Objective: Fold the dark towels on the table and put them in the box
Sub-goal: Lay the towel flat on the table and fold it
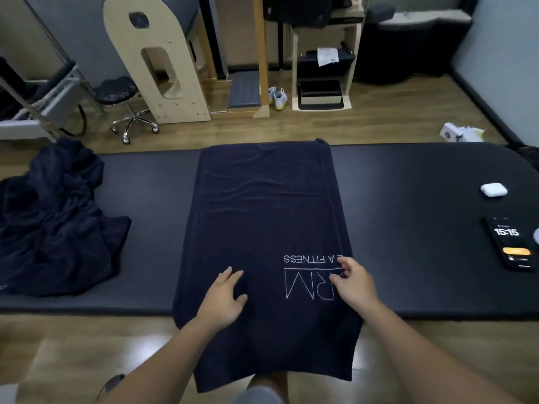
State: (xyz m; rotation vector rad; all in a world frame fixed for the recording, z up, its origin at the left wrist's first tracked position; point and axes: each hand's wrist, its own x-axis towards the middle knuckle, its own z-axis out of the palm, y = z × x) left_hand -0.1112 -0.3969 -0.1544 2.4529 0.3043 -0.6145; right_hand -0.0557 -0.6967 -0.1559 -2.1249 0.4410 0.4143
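A dark navy towel (262, 217) with white lettering lies lengthwise across the dark padded table (408, 199), folded in half along its length. Its near end hangs over the front edge. My left hand (223, 298) rests flat on the towel near the front, fingers straight. To the right, my right hand (354, 284) pinches the towel's right edge beside the lettering. A heap of crumpled dark towels (55, 225) sits on the table's left end. No box is in view.
A phone (512, 243) showing 15:15 and a white earbud case (493, 189) lie at the table's right end. Beyond the table are wooden floor, a rolling stool (122, 97), wooden exercise equipment (154, 59), a shelf unit (323, 68) and shoes (278, 97).
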